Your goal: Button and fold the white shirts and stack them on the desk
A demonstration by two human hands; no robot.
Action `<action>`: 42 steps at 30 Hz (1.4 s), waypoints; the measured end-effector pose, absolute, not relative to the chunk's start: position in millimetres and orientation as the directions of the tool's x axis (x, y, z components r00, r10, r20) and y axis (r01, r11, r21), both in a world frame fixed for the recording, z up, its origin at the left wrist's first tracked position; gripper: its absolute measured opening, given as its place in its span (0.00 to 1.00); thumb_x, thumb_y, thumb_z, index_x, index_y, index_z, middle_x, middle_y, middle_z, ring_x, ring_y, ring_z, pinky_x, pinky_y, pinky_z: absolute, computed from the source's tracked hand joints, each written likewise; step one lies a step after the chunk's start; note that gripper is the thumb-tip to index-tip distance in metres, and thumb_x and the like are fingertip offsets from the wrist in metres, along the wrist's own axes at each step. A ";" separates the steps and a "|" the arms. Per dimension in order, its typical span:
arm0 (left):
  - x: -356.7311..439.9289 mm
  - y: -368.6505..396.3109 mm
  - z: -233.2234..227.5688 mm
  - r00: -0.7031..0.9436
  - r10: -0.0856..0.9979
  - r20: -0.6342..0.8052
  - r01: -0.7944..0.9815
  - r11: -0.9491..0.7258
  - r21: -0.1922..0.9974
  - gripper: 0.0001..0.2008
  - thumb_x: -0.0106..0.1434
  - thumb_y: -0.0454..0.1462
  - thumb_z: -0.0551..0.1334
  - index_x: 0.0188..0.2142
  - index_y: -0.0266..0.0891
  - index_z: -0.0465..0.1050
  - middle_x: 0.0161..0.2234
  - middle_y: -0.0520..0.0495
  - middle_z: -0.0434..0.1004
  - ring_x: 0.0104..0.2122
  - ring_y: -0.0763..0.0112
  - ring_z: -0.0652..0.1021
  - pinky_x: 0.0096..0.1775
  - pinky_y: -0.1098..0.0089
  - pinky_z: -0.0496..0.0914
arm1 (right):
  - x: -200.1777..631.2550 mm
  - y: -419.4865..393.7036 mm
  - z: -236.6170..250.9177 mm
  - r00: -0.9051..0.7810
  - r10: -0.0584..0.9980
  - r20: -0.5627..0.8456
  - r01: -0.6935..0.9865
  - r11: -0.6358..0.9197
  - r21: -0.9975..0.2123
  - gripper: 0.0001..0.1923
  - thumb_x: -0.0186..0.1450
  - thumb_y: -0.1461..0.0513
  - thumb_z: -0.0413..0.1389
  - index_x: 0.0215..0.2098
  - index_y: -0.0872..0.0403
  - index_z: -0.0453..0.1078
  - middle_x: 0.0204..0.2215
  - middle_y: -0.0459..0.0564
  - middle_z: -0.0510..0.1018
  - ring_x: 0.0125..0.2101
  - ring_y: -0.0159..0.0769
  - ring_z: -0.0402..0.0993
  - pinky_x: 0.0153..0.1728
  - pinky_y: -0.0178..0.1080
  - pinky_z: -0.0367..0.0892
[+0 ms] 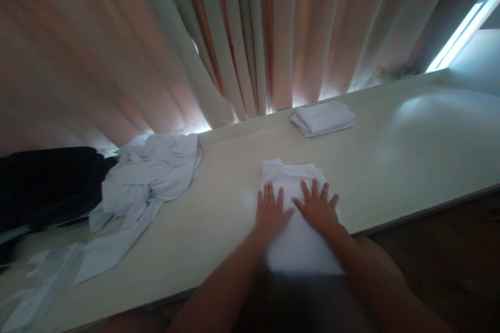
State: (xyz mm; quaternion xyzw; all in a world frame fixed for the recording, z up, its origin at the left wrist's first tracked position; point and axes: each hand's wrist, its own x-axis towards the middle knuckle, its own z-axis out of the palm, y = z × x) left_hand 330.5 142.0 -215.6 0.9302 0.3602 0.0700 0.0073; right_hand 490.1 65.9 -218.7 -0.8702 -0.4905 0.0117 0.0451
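A white folded garment (291, 177) lies on the pale tabletop (390, 166) in front of me, its near end reaching over the table's front edge. My left hand (270, 212) and my right hand (318, 207) rest flat on it side by side, fingers spread, thumbs almost touching. Neither hand grips anything.
A neatly folded white cloth (323, 117) sits farther back near the curtains (250, 36). A crumpled heap of white clothing (144, 182) lies at the left, beside a black item (47, 182). Dark wooden floor (449, 260) shows at lower right.
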 end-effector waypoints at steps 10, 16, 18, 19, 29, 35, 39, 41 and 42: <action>176.7 179.3 -209.4 0.673 0.738 0.045 0.739 -0.673 -0.016 0.36 0.69 0.55 0.49 0.69 0.39 0.51 0.70 0.30 0.45 0.69 0.45 0.48 0.64 0.44 0.49 | 355.3 109.0 -211.5 0.367 0.929 -0.056 0.909 -0.371 -0.192 0.44 0.68 0.41 0.45 0.72 0.58 0.44 0.70 0.70 0.41 0.68 0.74 0.33 0.58 0.74 0.36; 113.0 190.0 -198.5 0.638 0.770 0.016 0.770 -0.638 -0.030 0.32 0.70 0.52 0.50 0.69 0.42 0.53 0.71 0.35 0.45 0.70 0.48 0.48 0.64 0.42 0.48 | 312.0 141.4 -188.8 0.011 0.972 0.234 0.979 0.037 -0.203 0.40 0.66 0.41 0.50 0.69 0.53 0.56 0.71 0.64 0.43 0.68 0.71 0.31 0.61 0.72 0.28; 123.5 185.7 -200.8 0.639 0.768 0.041 0.769 -0.640 -0.001 0.33 0.70 0.52 0.50 0.70 0.44 0.51 0.71 0.38 0.46 0.70 0.49 0.47 0.64 0.42 0.46 | 307.4 161.3 -177.0 -0.253 0.916 0.312 0.936 0.313 -0.160 0.33 0.69 0.46 0.50 0.69 0.48 0.56 0.72 0.56 0.42 0.70 0.63 0.32 0.63 0.69 0.31; 131.1 182.8 -202.5 0.638 0.768 0.060 0.769 -0.639 0.010 0.33 0.70 0.51 0.50 0.70 0.45 0.50 0.71 0.39 0.47 0.70 0.49 0.47 0.65 0.43 0.44 | 304.9 173.0 -172.5 -0.386 0.864 0.323 0.886 0.444 -0.131 0.30 0.70 0.49 0.49 0.68 0.46 0.57 0.72 0.53 0.44 0.70 0.59 0.34 0.65 0.66 0.33; 151.7 167.7 -196.9 0.670 0.738 0.076 0.739 -0.674 0.029 0.35 0.69 0.53 0.49 0.69 0.38 0.50 0.70 0.34 0.49 0.70 0.52 0.48 0.66 0.45 0.45 | 328.6 260.3 -213.3 -0.468 0.870 0.157 0.844 0.492 -0.213 0.36 0.71 0.47 0.47 0.70 0.55 0.51 0.70 0.59 0.51 0.69 0.55 0.45 0.64 0.55 0.50; 144.9 157.5 -186.7 0.686 0.727 -0.006 0.726 -0.685 0.063 0.33 0.71 0.53 0.46 0.69 0.42 0.51 0.70 0.36 0.49 0.70 0.52 0.49 0.65 0.42 0.46 | 339.4 260.8 -203.9 -0.484 0.870 0.094 0.827 0.490 -0.275 0.35 0.72 0.49 0.44 0.71 0.58 0.48 0.70 0.57 0.50 0.70 0.46 0.44 0.67 0.50 0.45; 119.5 125.1 -188.0 0.664 0.746 -0.053 0.746 -0.655 0.123 0.33 0.71 0.54 0.45 0.70 0.45 0.50 0.71 0.39 0.46 0.70 0.49 0.49 0.64 0.38 0.47 | 363.7 228.6 -184.2 -0.467 0.877 0.114 0.844 0.480 -0.239 0.29 0.72 0.56 0.42 0.70 0.55 0.53 0.71 0.53 0.49 0.70 0.41 0.41 0.68 0.51 0.40; 105.0 106.7 -194.3 0.672 0.738 -0.069 0.738 -0.658 0.152 0.33 0.70 0.55 0.47 0.70 0.48 0.48 0.72 0.41 0.44 0.70 0.47 0.48 0.64 0.38 0.46 | 382.9 202.3 -183.8 -0.423 0.897 0.130 0.872 0.442 -0.211 0.29 0.72 0.57 0.43 0.70 0.53 0.52 0.71 0.51 0.47 0.70 0.44 0.40 0.68 0.54 0.39; 99.0 98.6 -198.2 0.679 0.730 -0.080 0.731 -0.663 0.164 0.33 0.70 0.55 0.48 0.70 0.49 0.47 0.72 0.42 0.43 0.70 0.47 0.48 0.64 0.37 0.46 | 392.8 189.3 -186.6 -0.407 0.905 0.122 0.883 0.424 -0.200 0.29 0.72 0.56 0.43 0.70 0.52 0.51 0.71 0.51 0.48 0.70 0.45 0.40 0.68 0.55 0.38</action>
